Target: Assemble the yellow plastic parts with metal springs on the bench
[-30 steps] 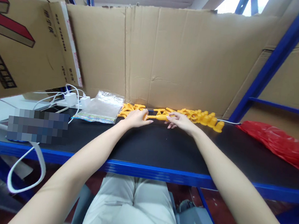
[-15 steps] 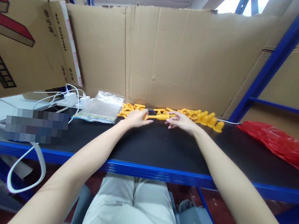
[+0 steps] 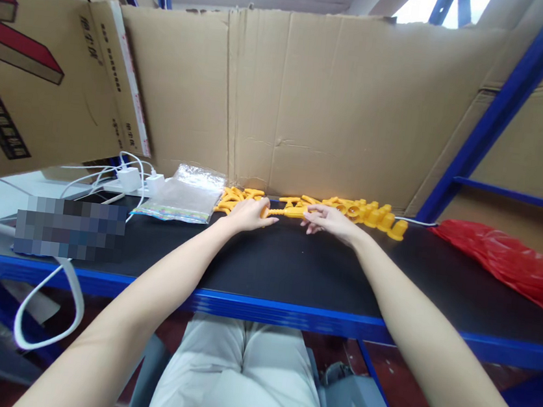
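Note:
Over the black table top (image 3: 289, 264), a yellow plastic piece with a ridged, thin shaft (image 3: 293, 212) lies level between my hands. My left hand (image 3: 249, 214) is closed round its left end, the thumb pointing right. Fingers of my right hand (image 3: 330, 223) are bent in at its thicker right end. Both ends are partly hidden by the fingers. Behind and left of my left hand is a pile of yellow branching plastic parts (image 3: 236, 194). Yellow cup-shaped parts with flared rims (image 3: 398, 230) stand in a cluster right of my right hand.
A clear plastic bag (image 3: 181, 196) lies left of the pile, near white chargers and cables (image 3: 130, 179). A red plastic bag (image 3: 500, 262) lies at the right. Cardboard (image 3: 351, 108) walls the back. The blue table edge (image 3: 283, 314) runs in front of my lap.
Almost nothing differs. My right hand's fingers have shifted very slightly on the yellow piece; my left hand keeps its place.

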Demonstrator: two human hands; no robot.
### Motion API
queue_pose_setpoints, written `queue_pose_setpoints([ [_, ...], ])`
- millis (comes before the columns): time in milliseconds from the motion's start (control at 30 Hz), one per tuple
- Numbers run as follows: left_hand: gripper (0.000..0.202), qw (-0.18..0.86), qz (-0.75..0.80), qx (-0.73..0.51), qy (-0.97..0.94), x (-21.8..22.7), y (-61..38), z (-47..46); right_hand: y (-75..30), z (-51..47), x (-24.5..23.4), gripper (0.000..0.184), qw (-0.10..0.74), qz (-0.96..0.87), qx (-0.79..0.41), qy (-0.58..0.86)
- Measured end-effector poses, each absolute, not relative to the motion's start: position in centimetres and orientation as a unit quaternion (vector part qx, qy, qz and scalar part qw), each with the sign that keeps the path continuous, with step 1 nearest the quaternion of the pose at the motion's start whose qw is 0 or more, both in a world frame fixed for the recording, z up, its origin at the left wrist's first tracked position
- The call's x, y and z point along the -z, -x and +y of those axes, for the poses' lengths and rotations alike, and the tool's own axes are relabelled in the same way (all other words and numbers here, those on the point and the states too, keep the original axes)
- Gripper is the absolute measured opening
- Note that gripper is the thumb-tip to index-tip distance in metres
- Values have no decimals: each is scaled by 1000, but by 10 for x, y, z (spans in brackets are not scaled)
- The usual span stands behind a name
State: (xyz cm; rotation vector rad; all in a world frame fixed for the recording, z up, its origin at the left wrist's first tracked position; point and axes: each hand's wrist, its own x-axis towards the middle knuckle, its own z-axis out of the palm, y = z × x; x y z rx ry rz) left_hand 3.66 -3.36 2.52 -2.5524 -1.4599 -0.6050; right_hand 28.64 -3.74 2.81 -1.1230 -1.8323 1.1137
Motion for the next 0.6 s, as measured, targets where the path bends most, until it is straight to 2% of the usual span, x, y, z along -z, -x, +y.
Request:
queue_pose_setpoints([
  [100,41,71,-486,201,848,-25,-36,-33,-287,-36,-27,52,357,-707,-435,429],
  [333,42,75,-482,199,850,-25,-36,-34,-287,-34,-24,37,357,-720,-417,424],
  [600,42,79,-488,193,847,-24,-36,-33,-286,-36,-24,39,353,-726,-414,420],
])
